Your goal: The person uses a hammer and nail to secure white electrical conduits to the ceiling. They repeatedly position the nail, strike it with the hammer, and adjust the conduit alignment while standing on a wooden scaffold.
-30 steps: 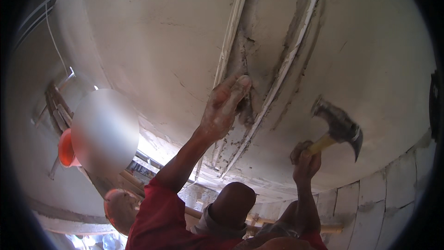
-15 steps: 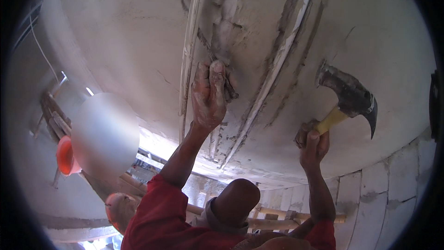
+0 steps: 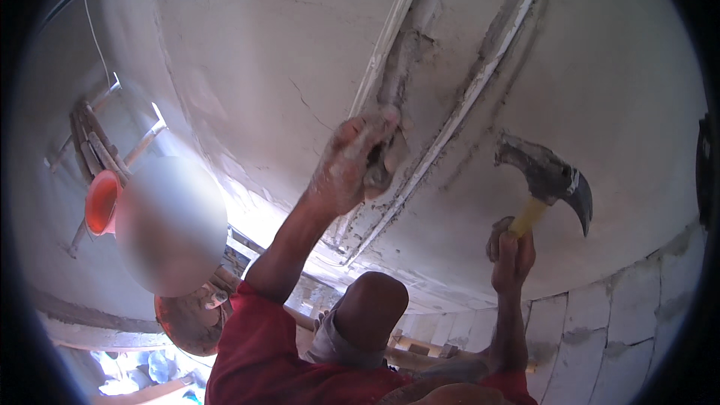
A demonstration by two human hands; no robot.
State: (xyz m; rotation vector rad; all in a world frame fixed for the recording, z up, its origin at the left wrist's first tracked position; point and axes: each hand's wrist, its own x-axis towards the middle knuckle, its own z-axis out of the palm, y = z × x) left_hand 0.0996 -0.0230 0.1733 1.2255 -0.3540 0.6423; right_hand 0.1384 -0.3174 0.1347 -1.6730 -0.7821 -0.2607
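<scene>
My left hand (image 3: 346, 165) is raised to the grey plastered surface, fingers curled at a chased groove (image 3: 401, 67) with rough edges. Dust whitens its skin. Whatever sits inside those fingers is too hidden and blurred to name. Off to the right, my right hand (image 3: 513, 255) grips the yellow handle of a claw hammer (image 3: 547, 172). The hammer's dark, plaster-smeared head is up, its claw curving down to the right, with a gap between it and my left hand. A pale conduit (image 3: 469, 94) runs in a second groove between the two hands.
Thin pale pipes (image 3: 390, 34) run beside the left groove. An orange bucket (image 3: 103, 199) hangs by wooden poles (image 3: 94, 142) at left, near a blurred oval patch. Below is a mortar-stained round container (image 3: 187, 322). A block wall (image 3: 592, 352) stands lower right; a bent knee (image 3: 371, 307) shows low in the middle.
The view has shifted. My left hand has turned, its fingers now pointing right; the dark rod seen at it earlier no longer shows. The hammer sits slightly lower and further left, still gripped.
</scene>
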